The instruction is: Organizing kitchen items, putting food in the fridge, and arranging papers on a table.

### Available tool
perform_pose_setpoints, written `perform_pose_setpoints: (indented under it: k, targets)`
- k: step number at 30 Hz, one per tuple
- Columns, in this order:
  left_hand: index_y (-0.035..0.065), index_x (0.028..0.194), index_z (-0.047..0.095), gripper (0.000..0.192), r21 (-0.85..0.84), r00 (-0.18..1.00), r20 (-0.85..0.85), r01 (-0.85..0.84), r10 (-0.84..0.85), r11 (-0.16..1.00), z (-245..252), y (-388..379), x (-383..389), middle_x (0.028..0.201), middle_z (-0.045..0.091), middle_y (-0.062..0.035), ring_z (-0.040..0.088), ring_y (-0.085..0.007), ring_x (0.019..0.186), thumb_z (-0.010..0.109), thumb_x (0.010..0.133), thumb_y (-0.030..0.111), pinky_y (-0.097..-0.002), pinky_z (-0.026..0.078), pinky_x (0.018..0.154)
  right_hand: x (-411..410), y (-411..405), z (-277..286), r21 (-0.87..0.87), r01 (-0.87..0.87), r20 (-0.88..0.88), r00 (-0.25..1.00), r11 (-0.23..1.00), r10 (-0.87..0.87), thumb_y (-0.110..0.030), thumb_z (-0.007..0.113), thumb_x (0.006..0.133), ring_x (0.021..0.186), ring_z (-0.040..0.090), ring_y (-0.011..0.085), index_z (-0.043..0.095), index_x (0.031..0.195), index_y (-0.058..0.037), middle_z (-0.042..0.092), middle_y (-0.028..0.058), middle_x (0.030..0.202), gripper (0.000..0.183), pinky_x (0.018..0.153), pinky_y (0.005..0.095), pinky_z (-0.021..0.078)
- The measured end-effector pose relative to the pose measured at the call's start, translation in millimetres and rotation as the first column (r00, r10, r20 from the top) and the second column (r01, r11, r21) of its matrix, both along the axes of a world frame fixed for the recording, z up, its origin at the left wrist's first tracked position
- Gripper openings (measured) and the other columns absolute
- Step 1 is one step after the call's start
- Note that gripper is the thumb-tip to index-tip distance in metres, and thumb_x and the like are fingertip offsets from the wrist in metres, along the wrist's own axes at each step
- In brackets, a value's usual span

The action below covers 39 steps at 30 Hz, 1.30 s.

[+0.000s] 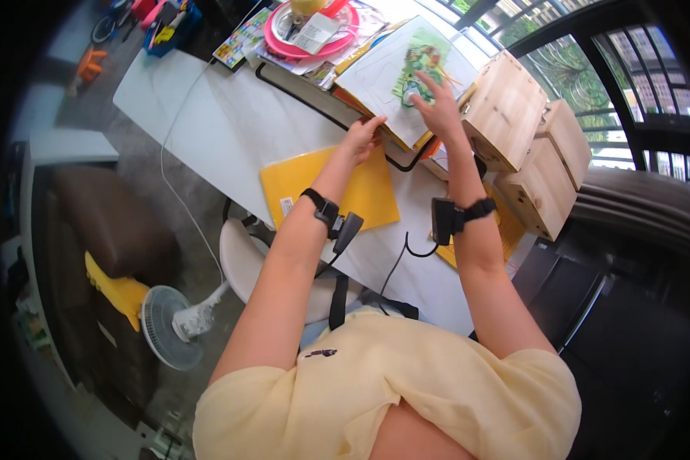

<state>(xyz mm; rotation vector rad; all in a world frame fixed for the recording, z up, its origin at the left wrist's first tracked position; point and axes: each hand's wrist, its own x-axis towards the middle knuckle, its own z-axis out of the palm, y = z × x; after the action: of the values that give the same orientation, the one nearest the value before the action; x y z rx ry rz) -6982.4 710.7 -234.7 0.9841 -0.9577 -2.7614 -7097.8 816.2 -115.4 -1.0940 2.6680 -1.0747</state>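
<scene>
A white drawing sheet (374, 72) with faint pencil lines lies on top of a stack of paper and folders. On it is a green collage picture (420, 63) with layered leaf-like shapes. My right hand (441, 109) is over the lower part of this picture, thumb and fingers spread; whether the fingertips press on it is unclear. At the sheet's near edge is my left hand (363, 140), its thumb along the edge and its other fingers curled below. Its grip is partly hidden. Beneath my left forearm, a yellow envelope (374, 198) lies flat on the white marbled table (218, 123).
Wooden boxes (509, 109) stand right of the stack, by the barred window. Behind it sits a pink-rimmed plate (276, 37) holding small things. A black-edged rack (299, 95) borders the stack. A white cable (175, 195) crosses the table's left side near a fan (172, 328).
</scene>
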Motion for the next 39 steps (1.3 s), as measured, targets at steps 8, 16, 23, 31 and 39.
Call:
perform_pose_setpoints:
  k: [8, 16, 23, 31, 39]
  targets:
    - [0.0013, 0.1, 0.054, 0.032, 0.057, 0.956, -0.1, -0.27, 0.274, 0.961, 0, 27, -15, 0.095, 0.059, -0.0052, 0.056, -0.0157, 0.085, 0.067, 0.072, 0.01, -0.0302, 0.045, 0.073, 51, 82, -40, -0.199, 0.284, 0.685, 0.725, 0.938, -0.075, -0.021, 0.053, 0.086, 0.073, 0.057, 0.0146, 0.055, 0.1, 0.003, 0.06, 0.007, 0.083, 0.027, 0.067, 0.0228, 0.0451]
    - [-0.0045, 0.1, 0.053, 0.038, -0.166, 0.908, 0.075, -0.397, 0.413, 0.903, -18, 47, -33, 0.098, 0.059, -0.0109, 0.059, -0.0178, 0.081, 0.07, 0.068, 0.009, -0.0304, 0.051, 0.069, 89, 64, -95, -0.005, 0.579, 0.989, 0.126, 0.816, -0.083, -0.051, 0.052, 0.08, 0.1, 0.047, 0.0229, 0.037, 0.12, -0.0008, 0.045, 0.0132, 0.114, 0.066, 0.083, 0.0375, 0.0403]
    - [-0.0062, 0.099, 0.056, 0.038, -0.16, 0.907, 0.077, -0.399, 0.415, 0.903, -4, 39, -28, 0.098, 0.06, -0.0141, 0.059, -0.0205, 0.085, 0.07, 0.069, 0.012, -0.0306, 0.048, 0.073, 79, 23, -92, -0.253, 0.725, 0.941, 0.03, 0.641, 0.338, -0.061, 0.044, 0.078, 0.11, 0.039, 0.0273, 0.031, 0.128, -0.0083, 0.039, 0.0111, 0.121, 0.073, 0.096, 0.0429, 0.0302]
    - [-0.0039, 0.106, 0.053, 0.048, -0.09, 0.992, -0.005, -0.128, 0.128, 0.988, 25, 24, -9, 0.102, 0.058, -0.0125, 0.057, -0.0206, 0.089, 0.071, 0.07, 0.023, -0.0333, 0.044, 0.08, 57, 10, -92, -0.143, 0.817, 0.984, 0.058, 0.559, 0.168, -0.04, 0.065, 0.073, 0.1, 0.047, 0.0254, 0.041, 0.12, -0.0114, 0.048, 0.0092, 0.112, 0.06, 0.084, 0.0395, 0.0419]
    - [-0.0037, 0.104, 0.05, 0.05, 0.057, 0.875, -0.13, -0.464, 0.467, 0.884, 22, -35, -22, 0.099, 0.057, -0.0114, 0.056, -0.02, 0.088, 0.072, 0.068, 0.022, -0.0301, 0.046, 0.076, 51, 7, -85, -0.099, 0.813, 0.984, -0.007, 0.573, 0.18, -0.026, 0.066, 0.072, 0.09, 0.052, 0.0241, 0.049, 0.108, -0.0115, 0.054, 0.0066, 0.101, 0.042, 0.078, 0.0426, 0.0424]
